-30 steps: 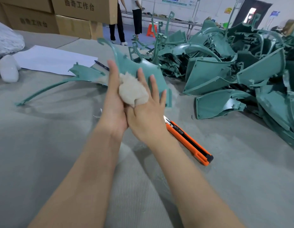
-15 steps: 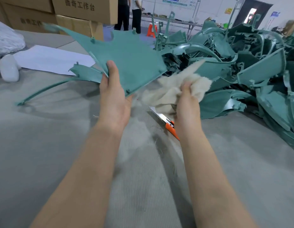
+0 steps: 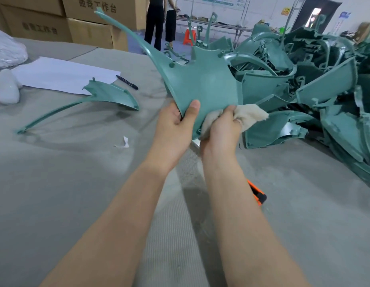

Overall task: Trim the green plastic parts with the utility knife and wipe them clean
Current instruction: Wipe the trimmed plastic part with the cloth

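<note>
My left hand (image 3: 175, 123) grips the lower corner of a green plastic part (image 3: 202, 79), a flat panel with a long thin curved arm rising up and left. It is held upright above the table. My right hand (image 3: 223, 129) is closed on a cream cloth (image 3: 248, 117) and presses it against the part's lower right edge. The orange utility knife (image 3: 257, 193) lies on the table, mostly hidden behind my right forearm. Another green part (image 3: 109, 94) lies flat on the table to the left.
A big pile of green plastic parts (image 3: 308, 79) fills the right side. White paper (image 3: 64, 75) with a black pen (image 3: 127, 82) lies at the back left, beside a white bottle (image 3: 6, 88). Cardboard boxes (image 3: 90, 21) stand behind. Two people's legs (image 3: 159, 23) are visible beyond the grey table (image 3: 66, 183).
The part was turned and raised upright in my left hand. My right hand swung out to the right with the cloth, then came back to the part's lower edge.
</note>
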`<state>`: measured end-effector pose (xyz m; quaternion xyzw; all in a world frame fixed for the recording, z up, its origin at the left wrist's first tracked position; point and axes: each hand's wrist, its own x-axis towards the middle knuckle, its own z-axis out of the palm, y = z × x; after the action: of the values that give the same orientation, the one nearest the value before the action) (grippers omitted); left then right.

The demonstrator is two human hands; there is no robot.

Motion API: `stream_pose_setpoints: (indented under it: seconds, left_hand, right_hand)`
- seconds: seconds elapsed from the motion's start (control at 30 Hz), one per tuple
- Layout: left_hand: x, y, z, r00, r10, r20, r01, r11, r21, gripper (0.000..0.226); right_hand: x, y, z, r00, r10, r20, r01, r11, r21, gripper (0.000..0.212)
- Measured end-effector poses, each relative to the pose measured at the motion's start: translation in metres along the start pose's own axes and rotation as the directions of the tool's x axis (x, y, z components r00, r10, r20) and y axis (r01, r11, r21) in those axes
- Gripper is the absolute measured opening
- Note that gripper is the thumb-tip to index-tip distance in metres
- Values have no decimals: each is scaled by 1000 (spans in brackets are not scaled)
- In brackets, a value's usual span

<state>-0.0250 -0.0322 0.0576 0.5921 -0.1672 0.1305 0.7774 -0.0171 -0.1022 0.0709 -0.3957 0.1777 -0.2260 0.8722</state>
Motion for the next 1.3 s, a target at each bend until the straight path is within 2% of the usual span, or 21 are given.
stream_pose_setpoints:
  seconds: [0.13,0.2,0.27,0.33,0.4,0.47,0.53,0.57,0.63,0.7,0.77,0.8,0.87,0.93,1.0,1.07,1.1,1.2,1.23,1.27,1.3]
  left_hand:
    - [-1,3,-2,998,31,50,-36,994,104,18]
    - [4,8,-12,998,61,-12,-59,994,91,15]
    - [11,11,-27,989,100,-111,-93,993,66,18]
    - [15,10,-33,986,108,-127,-96,990,101,18]
    - [13,6,-27,994,71,-84,-53,979,197,15]
    - [11,4,-24,994,75,-79,-53,967,249,10]
    - [12,5,-27,989,99,-109,-70,967,243,6]
    - [13,6,-30,987,104,-121,-73,969,237,6]
    - [13,7,-33,987,118,-112,-90,970,226,7]
    - [11,8,-31,987,146,-68,-126,964,234,8]
    - [8,10,-27,985,173,-3,-166,948,273,8]
    - [7,10,-26,984,178,30,-179,942,282,8]
    - [6,10,-24,983,176,53,-184,945,270,9]
    - [6,8,-24,986,166,10,-164,958,237,10]
    - [8,6,-27,989,125,-75,-109,975,193,10]
    - [9,3,-30,987,72,-143,-50,987,155,13]
    - [9,2,-32,985,43,-164,-21,991,133,15]
    - [11,1,-36,988,-31,-149,45,995,87,15]
    - [11,1,-36,991,-44,-126,55,995,85,13]
    - [11,1,-37,994,-44,-103,55,994,99,12]
    - [11,2,-36,996,-30,-80,40,991,126,11]
  right_hand:
    - [24,0,-4,989,-141,-44,130,972,-195,29]
    - [33,-9,-14,978,-199,-60,178,950,-256,32]
    - [42,-22,-29,985,-157,-66,142,970,-197,41]
    - [43,-30,-39,993,-104,56,113,975,-194,47]
    - [37,-25,-38,959,-32,283,120,947,-298,60]
    - [25,-16,-31,925,41,378,184,822,-539,71]
    - [18,-8,-27,929,7,370,281,638,-717,56]
    - [19,-5,-26,933,-68,354,323,592,-738,43]
    - [22,1,-25,922,-208,326,381,634,-673,21]
    - [24,1,-25,935,-207,287,347,698,-626,18]
    - [29,-1,-28,976,-100,192,196,786,-587,22]
    - [28,-4,-29,994,-1,105,59,831,-553,26]
    - [29,-11,-32,982,190,22,-174,935,-308,28]
    - [30,-16,-38,963,236,127,-238,971,1,30]
    - [28,-22,-42,942,226,248,-253,964,84,30]
    - [28,-24,-42,917,192,349,-157,980,-126,29]
    - [27,-21,-40,911,141,388,-24,956,-292,26]
    - [25,-11,-33,900,-165,402,402,670,-625,21]
    - [26,-8,-31,895,-250,370,442,602,-664,18]
    - [26,-5,-31,905,-280,321,426,597,-679,18]
    - [27,-3,-32,932,-256,257,363,651,-666,20]
